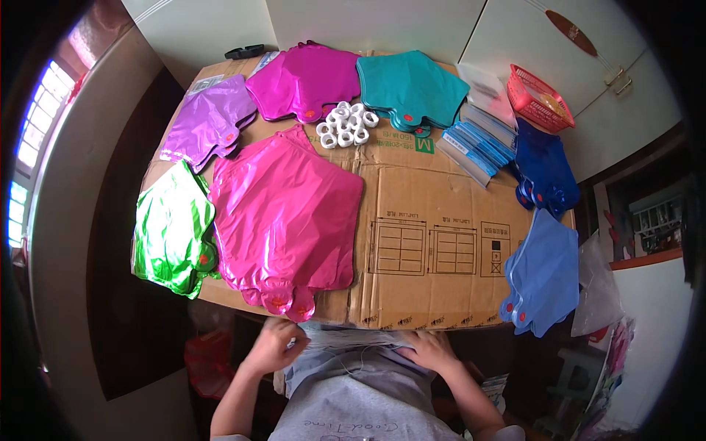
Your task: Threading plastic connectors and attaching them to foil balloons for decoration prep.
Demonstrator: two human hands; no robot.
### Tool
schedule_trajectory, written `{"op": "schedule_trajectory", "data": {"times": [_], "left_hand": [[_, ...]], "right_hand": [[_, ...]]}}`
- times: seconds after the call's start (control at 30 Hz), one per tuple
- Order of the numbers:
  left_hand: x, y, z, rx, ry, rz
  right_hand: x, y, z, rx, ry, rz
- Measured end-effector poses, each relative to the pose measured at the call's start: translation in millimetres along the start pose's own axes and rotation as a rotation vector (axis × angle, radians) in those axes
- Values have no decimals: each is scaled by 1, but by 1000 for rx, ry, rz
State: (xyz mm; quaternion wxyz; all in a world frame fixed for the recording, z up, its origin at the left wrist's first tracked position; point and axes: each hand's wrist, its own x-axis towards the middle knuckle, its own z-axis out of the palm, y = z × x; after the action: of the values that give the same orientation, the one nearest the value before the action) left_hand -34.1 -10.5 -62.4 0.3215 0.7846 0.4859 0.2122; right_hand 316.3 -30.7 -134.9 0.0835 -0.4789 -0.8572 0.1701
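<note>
My left hand (277, 347) is at the cardboard's near edge, just below the tails of a pink stack of flat foil balloons (290, 213). Its fingers are curled together, and I cannot make out what, if anything, is in them. My right hand (432, 348) lies over my lap by the same edge, fingers stretched toward the left. Between the hands, thin whitish strands (353, 338) cross my lap. Green (173, 231) and lilac (209, 121) foil stacks lie left of the pink one. Several white rings (346, 126), like tape rolls, are heaped beyond it.
The flat cardboard (441, 309) carries magenta (305, 81), teal (412, 88), dark blue (546, 165) and light blue (544, 275) foil stacks. Blue-and-white packets (479, 147) lie near a red basket (540, 99). A black buckle (244, 51) is at the back; pale cabinets (375, 26) stand behind.
</note>
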Motion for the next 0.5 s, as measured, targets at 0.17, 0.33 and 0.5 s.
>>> {"op": "schedule_trajectory", "data": {"times": [0.17,0.33,0.5], "left_hand": [[-28,-40,-36,637,75,-13],[-100,-108,-110,1020,112,-201],[-156,-123,-188,1232,411,-429]], "right_hand": [[-9,9,29,-76,116,-18],[-2,5,26,5,216,-29],[-6,10,32,1,181,-30]]}}
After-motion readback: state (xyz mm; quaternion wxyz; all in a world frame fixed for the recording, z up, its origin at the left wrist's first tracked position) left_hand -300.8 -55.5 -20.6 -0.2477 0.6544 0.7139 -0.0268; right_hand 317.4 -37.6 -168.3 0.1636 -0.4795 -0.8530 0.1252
